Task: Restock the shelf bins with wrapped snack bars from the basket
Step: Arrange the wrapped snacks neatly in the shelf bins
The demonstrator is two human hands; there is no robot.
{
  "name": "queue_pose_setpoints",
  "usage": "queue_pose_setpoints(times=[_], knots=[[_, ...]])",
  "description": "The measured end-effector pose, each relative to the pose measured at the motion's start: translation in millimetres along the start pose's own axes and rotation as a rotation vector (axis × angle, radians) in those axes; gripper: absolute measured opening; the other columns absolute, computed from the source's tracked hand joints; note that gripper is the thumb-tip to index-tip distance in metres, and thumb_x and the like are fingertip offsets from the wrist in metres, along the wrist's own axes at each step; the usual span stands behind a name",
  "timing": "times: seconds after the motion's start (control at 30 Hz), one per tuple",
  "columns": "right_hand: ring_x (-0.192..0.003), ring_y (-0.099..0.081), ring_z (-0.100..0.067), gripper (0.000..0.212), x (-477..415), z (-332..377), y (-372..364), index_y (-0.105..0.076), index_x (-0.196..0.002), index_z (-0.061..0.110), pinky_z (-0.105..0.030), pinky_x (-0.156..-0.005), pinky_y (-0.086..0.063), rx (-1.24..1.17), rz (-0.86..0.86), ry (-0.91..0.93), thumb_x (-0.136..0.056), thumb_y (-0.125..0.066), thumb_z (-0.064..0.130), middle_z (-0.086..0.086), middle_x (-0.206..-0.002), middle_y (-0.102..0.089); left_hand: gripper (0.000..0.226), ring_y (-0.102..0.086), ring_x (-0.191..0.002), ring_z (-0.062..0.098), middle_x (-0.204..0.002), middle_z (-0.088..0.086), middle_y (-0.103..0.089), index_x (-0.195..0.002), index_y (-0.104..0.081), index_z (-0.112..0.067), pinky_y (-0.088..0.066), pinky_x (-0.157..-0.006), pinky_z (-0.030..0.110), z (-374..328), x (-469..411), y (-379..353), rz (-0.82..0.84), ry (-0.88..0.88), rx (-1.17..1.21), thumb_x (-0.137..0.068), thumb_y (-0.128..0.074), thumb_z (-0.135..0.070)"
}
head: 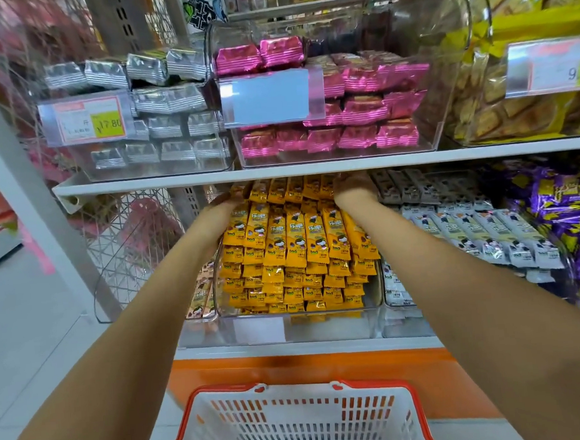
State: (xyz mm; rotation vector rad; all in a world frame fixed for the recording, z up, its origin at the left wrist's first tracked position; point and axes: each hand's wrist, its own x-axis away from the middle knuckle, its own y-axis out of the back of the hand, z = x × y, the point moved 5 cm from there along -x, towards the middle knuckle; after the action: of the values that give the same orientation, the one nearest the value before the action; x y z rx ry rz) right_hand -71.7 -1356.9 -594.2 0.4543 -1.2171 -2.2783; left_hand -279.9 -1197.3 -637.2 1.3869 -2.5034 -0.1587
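Both hands reach deep into a clear bin (299, 327) packed with yellow snack bars (284, 251). The left hand (224, 205) sits against the left end of the rearmost row and the right hand (353, 188) against its right end, with the row between them. The white shelf edge (312, 168) just above the knuckles hides the fingers, so I cannot tell how far either hand is open or whether it grips any bars. Right of the right hand lie grey-white bars (481, 230). Above the hands, beyond the shelf edge, stands a bin of pink packets (343, 113). Below, between the forearms, sits the white basket (179, 430) with an orange rim.
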Motion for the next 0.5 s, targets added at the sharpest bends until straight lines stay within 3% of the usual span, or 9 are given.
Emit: queue_pose_setpoints(times=[0.1, 0.23, 0.33, 0.5], knots=[[-0.122, -0.052, -0.025, 0.037, -4, -2, -6, -0.047, -0.134, 0.005, -0.031, -0.093, -0.043, -0.181, 0.049, -0.004, -0.104, -0.033, 0.023, -0.013, -0.137, -0.051, 0.042, -0.067, -0.088, 0.027, -0.104, 0.011, -0.07, -0.114, -0.061, -0.016, -0.053, -0.075, 0.037, -12, -1, -7, 0.015, -0.038, 0.138, -0.088, -0.057, -0.049], [-0.138, -0.035, -0.029, 0.055, 1, -11, -9, -0.028, -0.15, 0.016, -0.042, -0.111, -0.03, -0.5, 0.179, 0.003, -0.102, -0.035, 0.043, -0.009, -0.155, -0.03, 0.062, -0.062, -0.102, 0.031, -0.124, 0.013, -0.062, -0.132, -0.051, -0.021, -0.051, -0.088, 0.046, -16, -16, -10, 0.055, -0.087, 0.088, -0.081, -0.059, -0.056], [-0.143, -0.025, -0.028, 0.053, 5, -14, -13, -0.019, -0.153, 0.022, -0.044, -0.113, -0.024, -0.594, 0.252, 0.015, -0.104, -0.03, 0.041, -0.005, -0.159, -0.019, 0.053, -0.065, -0.092, 0.029, -0.117, 0.012, -0.066, -0.128, -0.054, -0.021, -0.053, -0.076, 0.038, -10, -19, -10, 0.057, -0.054, 0.074, -0.087, -0.058, -0.054], [-0.142, -0.026, -0.027, 0.05, 6, -10, -20, -0.022, -0.151, 0.025, -0.046, -0.112, -0.025, -0.626, 0.23, 0.038, -0.104, -0.035, 0.034, -0.004, -0.158, -0.02, 0.045, -0.065, -0.096, 0.029, -0.116, 0.01, -0.066, -0.133, -0.051, -0.019, -0.052, -0.073, 0.035, -9, -20, -7, 0.061, -0.076, 0.102, -0.094, -0.052, -0.043]])
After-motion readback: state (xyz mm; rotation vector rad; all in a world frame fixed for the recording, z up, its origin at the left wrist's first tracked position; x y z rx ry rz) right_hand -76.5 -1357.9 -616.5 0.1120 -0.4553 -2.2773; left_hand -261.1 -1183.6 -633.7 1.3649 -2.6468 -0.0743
